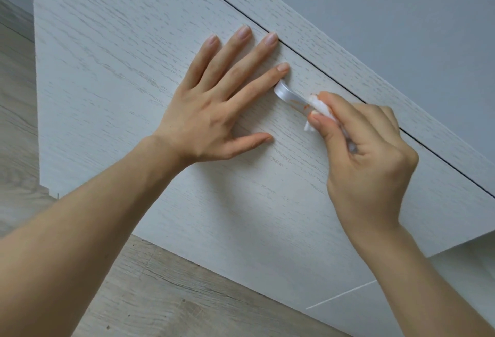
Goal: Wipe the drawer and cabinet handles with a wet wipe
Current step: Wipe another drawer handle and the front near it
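A silver metal handle [288, 94] sits on the pale wood-grain drawer front [134, 55], with reddish-orange smears on its right part. My right hand [367, 154] pinches a folded white wet wipe [320, 107] against the handle's right end; the wipe shows an orange stain at its tip. My left hand [214, 101] lies flat on the drawer front, fingers spread, its index finger touching the handle's left end. The handle's right end is hidden under the wipe.
A dark gap [348, 90] runs diagonally above the handle, between the drawer front and the panel above it. A grey wall [401, 15] fills the upper right. Grey wood-look floor [160, 296] lies below and to the left of the cabinet.
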The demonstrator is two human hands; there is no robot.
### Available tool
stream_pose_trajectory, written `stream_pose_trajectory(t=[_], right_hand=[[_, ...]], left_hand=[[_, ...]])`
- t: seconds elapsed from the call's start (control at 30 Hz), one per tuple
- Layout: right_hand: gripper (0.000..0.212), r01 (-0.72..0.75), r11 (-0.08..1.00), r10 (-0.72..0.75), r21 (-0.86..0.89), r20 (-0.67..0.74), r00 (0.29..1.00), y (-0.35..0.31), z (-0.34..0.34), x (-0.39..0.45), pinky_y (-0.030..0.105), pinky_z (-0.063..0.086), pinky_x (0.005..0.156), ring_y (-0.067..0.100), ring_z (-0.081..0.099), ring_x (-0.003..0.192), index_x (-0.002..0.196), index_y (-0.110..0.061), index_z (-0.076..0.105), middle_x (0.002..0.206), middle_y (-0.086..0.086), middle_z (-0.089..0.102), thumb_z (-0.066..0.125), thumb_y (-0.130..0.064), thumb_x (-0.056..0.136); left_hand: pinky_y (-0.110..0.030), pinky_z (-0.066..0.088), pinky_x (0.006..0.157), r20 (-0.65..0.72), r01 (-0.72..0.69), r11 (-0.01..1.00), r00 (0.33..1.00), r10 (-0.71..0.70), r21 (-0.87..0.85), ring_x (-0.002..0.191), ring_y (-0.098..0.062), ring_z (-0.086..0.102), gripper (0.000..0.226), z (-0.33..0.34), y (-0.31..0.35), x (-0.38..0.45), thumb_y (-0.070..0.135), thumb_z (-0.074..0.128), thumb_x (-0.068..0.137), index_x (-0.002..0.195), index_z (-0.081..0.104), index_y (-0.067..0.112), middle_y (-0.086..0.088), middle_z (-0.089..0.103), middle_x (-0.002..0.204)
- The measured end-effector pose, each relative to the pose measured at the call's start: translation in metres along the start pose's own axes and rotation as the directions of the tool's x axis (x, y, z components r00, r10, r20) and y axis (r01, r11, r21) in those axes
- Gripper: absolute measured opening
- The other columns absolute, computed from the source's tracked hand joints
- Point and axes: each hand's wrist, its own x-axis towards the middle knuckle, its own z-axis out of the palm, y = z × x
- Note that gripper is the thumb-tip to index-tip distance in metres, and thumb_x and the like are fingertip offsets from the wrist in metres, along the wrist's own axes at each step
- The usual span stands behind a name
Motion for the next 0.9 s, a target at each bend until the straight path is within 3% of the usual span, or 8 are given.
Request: stream_pose_trajectory(t=[0.2, 0.3, 0.5, 0.6, 0.73, 0.9], right_hand=[[0.016, -0.053, 0.996, 0.054, 0.073, -0.004, 0.999, -0.007, 0.003, 0.004, 0.011, 0.038, 0.071, 0.012, 0.047, 0.074, 0.103, -0.007, 0.070, 0.082, -0.009, 0.057, 0.063, -0.012, 0.090], [0.018, -0.014, 0.999, 0.014, 0.041, -0.004, 1.000, -0.007, 0.002, 0.002, 0.017, 0.042, 0.072, 0.016, 0.052, 0.075, 0.105, -0.004, 0.069, 0.083, 0.000, 0.065, 0.064, -0.009, 0.088], [0.018, -0.021, 1.000, 0.021, 0.001, -0.007, 1.000, -0.011, 0.005, 0.002, 0.017, 0.042, 0.074, 0.016, 0.053, 0.077, 0.105, -0.002, 0.068, 0.085, 0.007, 0.069, 0.064, -0.009, 0.089], [0.015, -0.011, 1.000, 0.011, -0.008, 0.004, 1.000, -0.013, 0.007, 0.005, 0.011, 0.037, 0.074, 0.018, 0.052, 0.076, 0.101, -0.003, 0.070, 0.083, 0.005, 0.068, 0.064, -0.009, 0.088], [0.015, -0.101, 0.994, 0.101, 0.035, 0.001, 0.995, -0.015, 0.003, 0.005, 0.010, 0.036, 0.071, 0.013, 0.049, 0.075, 0.101, -0.006, 0.071, 0.081, 0.003, 0.068, 0.065, -0.011, 0.087], [0.015, -0.073, 0.996, 0.073, 0.050, 0.001, 0.997, -0.023, 0.015, 0.014, 0.005, 0.033, 0.072, 0.013, 0.048, 0.073, 0.099, -0.007, 0.071, 0.078, 0.002, 0.068, 0.066, -0.012, 0.086]], left_hand=[[-0.044, 0.010, 0.117, 0.010, 0.005, 1.000, 1.000, -0.004, -0.017, 0.143, -0.031, 0.021, 0.081, -0.001, -0.001, 0.000, 0.064, 0.052, 0.085, 0.147, 0.034, 0.016, -0.011, 0.030, 0.152], [-0.044, 0.011, 0.117, 0.025, -0.004, 1.000, 1.000, 0.004, -0.026, 0.143, -0.031, 0.020, 0.081, -0.002, -0.001, -0.001, 0.064, 0.053, 0.085, 0.147, 0.034, 0.016, -0.011, 0.029, 0.153], [-0.045, 0.012, 0.117, 0.019, -0.004, 0.999, 1.000, 0.004, -0.043, 0.143, -0.031, 0.021, 0.080, -0.003, -0.001, 0.000, 0.063, 0.054, 0.085, 0.146, 0.036, 0.015, -0.012, 0.031, 0.152], [-0.045, 0.013, 0.117, 0.026, -0.005, 0.999, 1.000, 0.006, -0.046, 0.143, -0.031, 0.021, 0.079, -0.003, -0.001, 0.000, 0.063, 0.053, 0.086, 0.146, 0.036, 0.015, -0.011, 0.030, 0.152], [-0.045, 0.013, 0.116, 0.016, -0.001, 0.999, 1.000, 0.002, -0.053, 0.143, -0.031, 0.022, 0.079, -0.004, -0.001, 0.001, 0.062, 0.054, 0.085, 0.146, 0.037, 0.015, -0.011, 0.030, 0.152], [-0.044, 0.012, 0.116, 0.013, -0.005, 0.999, 1.000, 0.006, -0.039, 0.143, -0.032, 0.022, 0.079, -0.004, -0.001, 0.002, 0.062, 0.054, 0.085, 0.146, 0.037, 0.015, -0.011, 0.030, 0.152]])
